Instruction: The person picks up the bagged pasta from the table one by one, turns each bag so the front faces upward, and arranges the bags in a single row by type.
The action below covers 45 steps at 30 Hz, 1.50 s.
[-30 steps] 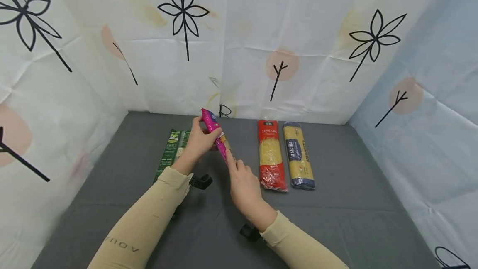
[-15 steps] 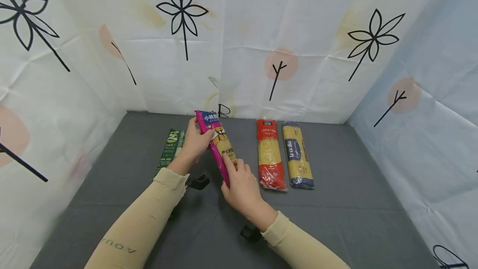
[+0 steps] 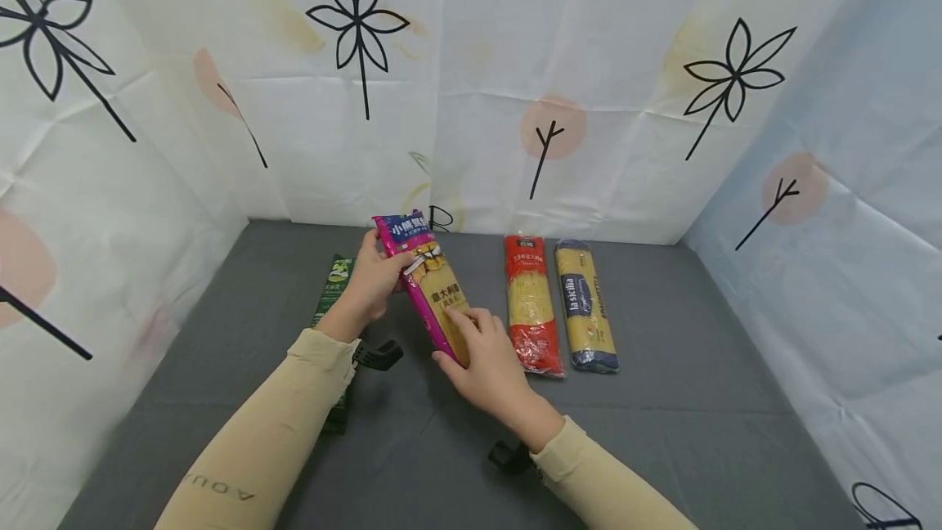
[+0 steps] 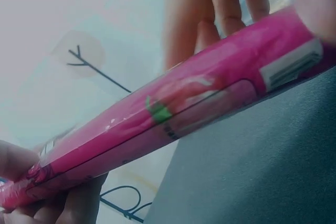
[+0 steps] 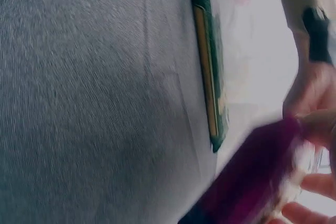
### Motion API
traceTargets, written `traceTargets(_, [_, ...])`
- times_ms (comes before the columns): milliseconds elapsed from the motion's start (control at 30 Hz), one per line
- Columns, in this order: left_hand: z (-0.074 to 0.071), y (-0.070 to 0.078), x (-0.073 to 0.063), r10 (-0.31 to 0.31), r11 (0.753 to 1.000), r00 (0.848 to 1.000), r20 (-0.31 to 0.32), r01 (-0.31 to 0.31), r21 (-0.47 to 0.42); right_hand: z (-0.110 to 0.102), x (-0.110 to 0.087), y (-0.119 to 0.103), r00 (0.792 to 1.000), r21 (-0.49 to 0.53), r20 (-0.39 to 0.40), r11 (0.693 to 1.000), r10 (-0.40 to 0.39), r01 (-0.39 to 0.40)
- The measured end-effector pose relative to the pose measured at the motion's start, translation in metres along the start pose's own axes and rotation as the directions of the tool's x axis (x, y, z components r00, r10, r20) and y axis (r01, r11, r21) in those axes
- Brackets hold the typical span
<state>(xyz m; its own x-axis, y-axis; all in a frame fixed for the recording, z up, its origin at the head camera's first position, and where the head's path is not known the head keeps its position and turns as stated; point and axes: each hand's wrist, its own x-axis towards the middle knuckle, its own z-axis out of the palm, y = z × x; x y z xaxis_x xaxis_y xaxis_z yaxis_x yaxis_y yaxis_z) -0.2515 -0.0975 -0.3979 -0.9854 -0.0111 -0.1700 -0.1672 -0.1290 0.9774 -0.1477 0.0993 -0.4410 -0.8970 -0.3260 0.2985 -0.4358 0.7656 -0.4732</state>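
Observation:
A magenta and yellow packet of pasta is held up over the grey table, tilted with its upper end to the left. My left hand grips it near the blue-labelled upper end, thumb across the front. At the lower end my right hand holds it, fingers over the yellow front and thumb at the edge. The left wrist view shows the packet's magenta side running between both hands. In the right wrist view the packet is blurred.
A red and yellow spaghetti packet and a blue and yellow one lie side by side to the right. A green packet lies at the left, partly hidden by my left arm. Patterned white cloth hangs behind the table.
The packet has turned from its narrow magenta side to its yellow printed front. Both hands keep hold of it; the left hand has shifted slightly left, uncovering more of the front.

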Motion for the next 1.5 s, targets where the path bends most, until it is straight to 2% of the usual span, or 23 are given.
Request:
traceTargets(100, [-0.004, 0.001, 0.001, 0.002, 1.000, 1.000, 0.030, -0.001, -0.021, -0.004, 0.001, 0.009, 1.000, 0.119, 0.009, 0.993, 0.018, -0.019])
traceTargets(200, [-0.007, 0.001, 0.002, 0.009, 1.000, 0.998, 0.063, -0.008, -0.021, -0.007, 0.002, 0.019, 0.997, 0.255, 0.046, 0.964, 0.059, -0.069])
traceTargets(267, [-0.008, 0.000, 0.002, 0.013, 1.000, 0.997, 0.081, -0.012, -0.019, -0.007, 0.002, 0.025, 0.990, 0.361, 0.100, 0.923, 0.102, -0.131])
traceTargets(333, [-0.009, -0.001, 0.003, 0.016, 1.000, 0.995, 0.097, -0.014, -0.023, -0.007, 0.001, 0.029, 0.978, 0.466, 0.157, 0.864, 0.134, -0.193])
traceTargets(467, [-0.010, -0.004, 0.003, 0.013, 1.000, 0.993, 0.120, -0.010, -0.027, -0.002, -0.002, 0.034, 0.961, 0.600, 0.236, 0.755, 0.146, -0.263])
traceTargets(600, [-0.008, -0.009, 0.004, 0.006, 1.000, 0.989, 0.148, -0.002, -0.024, 0.005, -0.005, 0.034, 0.953, 0.641, 0.268, 0.711, 0.145, -0.288])
traceTargets(800, [-0.003, -0.016, 0.000, 0.019, 1.000, 0.983, 0.185, -0.023, 0.018, 0.009, -0.007, 0.030, 0.936, 0.642, 0.311, 0.689, 0.166, -0.336])
traceTargets(1000, [0.001, -0.025, -0.006, 0.069, 0.996, 0.972, 0.226, -0.080, 0.037, 0.010, -0.007, 0.029, 0.947, 0.639, 0.278, 0.706, 0.159, -0.306])
traceTargets(1200, [0.009, -0.034, -0.011, 0.128, 0.976, 0.951, 0.282, -0.171, 0.134, 0.012, -0.005, 0.028, 0.956, 0.651, 0.225, 0.700, 0.190, -0.292])
traceTargets(1367, [0.016, -0.049, -0.014, 0.096, 0.969, 0.936, 0.339, -0.165, 0.183, 0.015, 0.001, 0.027, 0.952, 0.647, 0.154, 0.702, 0.263, -0.299])
traceTargets(1500, [0.020, -0.060, -0.014, 0.072, 0.967, 0.932, 0.356, -0.153, 0.203, 0.018, 0.005, 0.027, 0.942, 0.662, 0.133, 0.681, 0.307, -0.315])
